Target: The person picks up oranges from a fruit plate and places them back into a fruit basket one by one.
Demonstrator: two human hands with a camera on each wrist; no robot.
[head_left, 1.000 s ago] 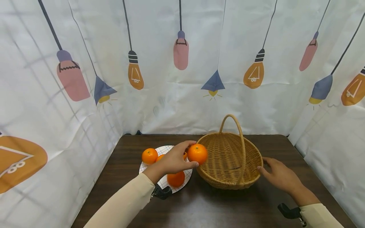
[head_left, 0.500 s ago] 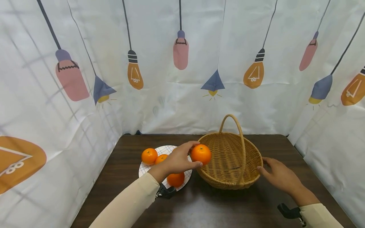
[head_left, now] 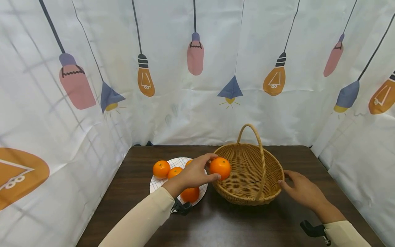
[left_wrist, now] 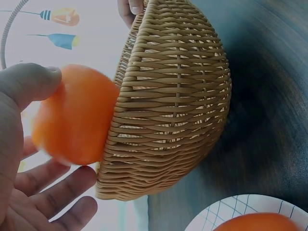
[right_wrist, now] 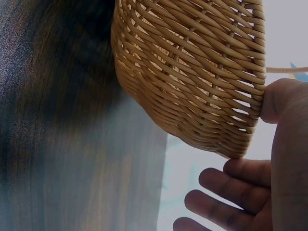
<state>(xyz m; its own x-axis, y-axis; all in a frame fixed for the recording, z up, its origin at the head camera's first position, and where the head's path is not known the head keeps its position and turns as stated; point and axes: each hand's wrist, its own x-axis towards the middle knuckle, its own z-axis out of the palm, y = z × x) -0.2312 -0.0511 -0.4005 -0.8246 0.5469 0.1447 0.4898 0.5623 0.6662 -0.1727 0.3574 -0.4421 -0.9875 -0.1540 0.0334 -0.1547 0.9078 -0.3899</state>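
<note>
My left hand (head_left: 192,175) holds an orange (head_left: 220,168) between thumb and fingers, at the left rim of a wicker basket (head_left: 242,175). In the left wrist view the orange (left_wrist: 77,115) overlaps the basket's rim, with the thumb on one side and the fingers spread on the other. The basket has a tall arched handle (head_left: 263,161), and no fruit shows inside it. At the opposite side my right hand (head_left: 303,192) pinches the rim lightly; in the right wrist view the thumb and index fingertip touch the basket (right_wrist: 202,72) while the other fingers stay loose.
A white plate (head_left: 155,187) with a grid pattern stands left of the basket, bearing several oranges, one of them (head_left: 190,194) at its near side. My left forearm crosses over the plate. A dark wooden table (head_left: 234,226) lies below; a lamp-printed curtain (head_left: 172,120) hangs behind.
My left hand has carried the orange a little to the right, past the basket's left rim, uncovering more of the plate's fruit. The right hand and basket have stayed put.
</note>
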